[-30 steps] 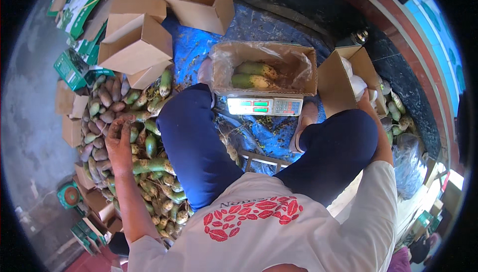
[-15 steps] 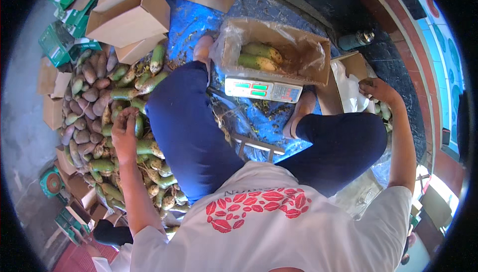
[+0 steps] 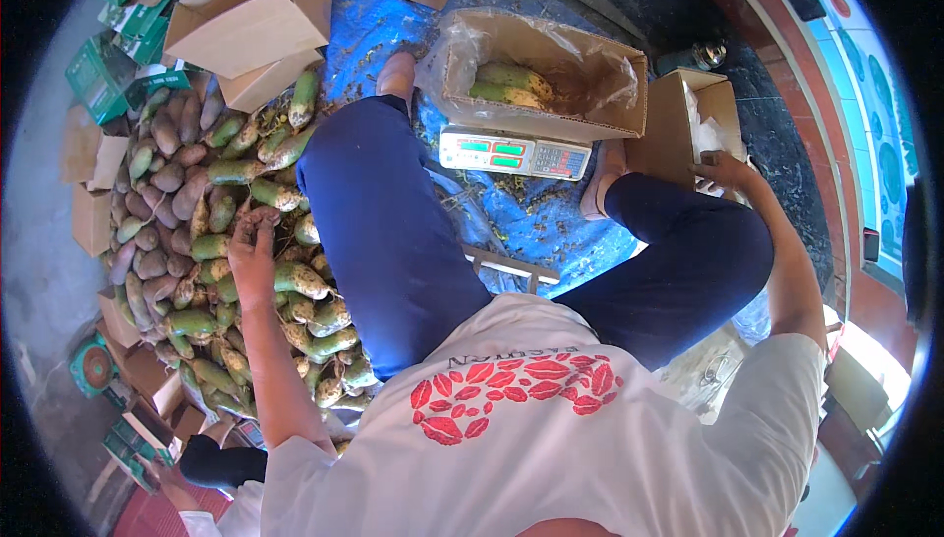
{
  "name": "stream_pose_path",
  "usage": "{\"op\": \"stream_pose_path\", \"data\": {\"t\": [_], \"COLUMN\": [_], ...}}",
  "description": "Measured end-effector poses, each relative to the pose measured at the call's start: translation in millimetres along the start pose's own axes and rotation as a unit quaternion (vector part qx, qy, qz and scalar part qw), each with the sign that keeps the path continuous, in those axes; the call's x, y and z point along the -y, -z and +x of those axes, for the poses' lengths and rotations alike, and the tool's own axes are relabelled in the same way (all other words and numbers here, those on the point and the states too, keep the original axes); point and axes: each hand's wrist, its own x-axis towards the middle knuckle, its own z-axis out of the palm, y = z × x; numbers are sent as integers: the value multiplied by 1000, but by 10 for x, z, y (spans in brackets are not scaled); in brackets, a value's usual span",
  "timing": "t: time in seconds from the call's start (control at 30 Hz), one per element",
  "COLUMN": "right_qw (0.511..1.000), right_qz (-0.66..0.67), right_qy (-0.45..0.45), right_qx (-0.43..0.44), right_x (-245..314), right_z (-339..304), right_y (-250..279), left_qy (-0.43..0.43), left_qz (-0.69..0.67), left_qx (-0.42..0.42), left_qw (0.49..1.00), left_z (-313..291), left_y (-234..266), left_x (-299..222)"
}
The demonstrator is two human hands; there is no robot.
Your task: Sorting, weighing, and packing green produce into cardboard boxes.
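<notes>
My left hand (image 3: 254,234) hovers over a heap of green-and-white radishes (image 3: 300,279), its fingers loosely curled and nothing visible between them. On the far right, my right hand (image 3: 724,171) grips the near edge of a smaller cardboard box (image 3: 661,136) with white plastic inside. Between my feet and beyond them, a plastic-lined cardboard box (image 3: 600,124) rests on a digital scale (image 3: 513,152) with lit green displays. At least two green radishes (image 3: 509,85) lie in its left half.
Purple-red root vegetables (image 3: 169,179) fill the heap's left side. Open cardboard boxes (image 3: 251,21) and green cartons (image 3: 98,75) stand at the far left. A blue tarp (image 3: 369,30) covers the floor. A metal flask (image 3: 703,55) lies by the back wall. Another person's arm (image 3: 177,488) shows at lower left.
The view has tilted, so the scene sits higher. My right hand has moved from the white plastic to the smaller box's near edge. My left hand stays over the heap.
</notes>
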Motion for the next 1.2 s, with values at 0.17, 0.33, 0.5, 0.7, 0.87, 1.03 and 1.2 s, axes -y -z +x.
{"op": "stream_pose_path", "data": {"t": [0.17,0.33,0.5,0.7,0.87,1.03,1.2], "right_qw": [999,968,942,948,927,944,948], "right_qz": [26,-166,-174,103,93,54,-25], "right_qy": [34,112,86,94,40,79,170], "right_qx": [-13,-149,-273,-286,-362,-315,-268], "right_x": [-51,-200,-274,-664,-1090,-761,-515], "right_z": [107,206,-442,-1337,-1310,-1179,-814], "right_y": [-83,-43,169,17,-665,-972,-1333], "left_qy": [25,50,31,-36,-132,-121,17], "left_qz": [28,63,185,257,93,284,381], "left_qx": [9,3,-5,37,97,66,34], "left_qw": [999,997,982,965,982,949,924], "left_z": [31,2,24,194,306,228,-45], "left_y": [-52,-290,-298,-281,-338,-24,-163], "left_x": [41,-57,84,367,711,1247,1048]}}
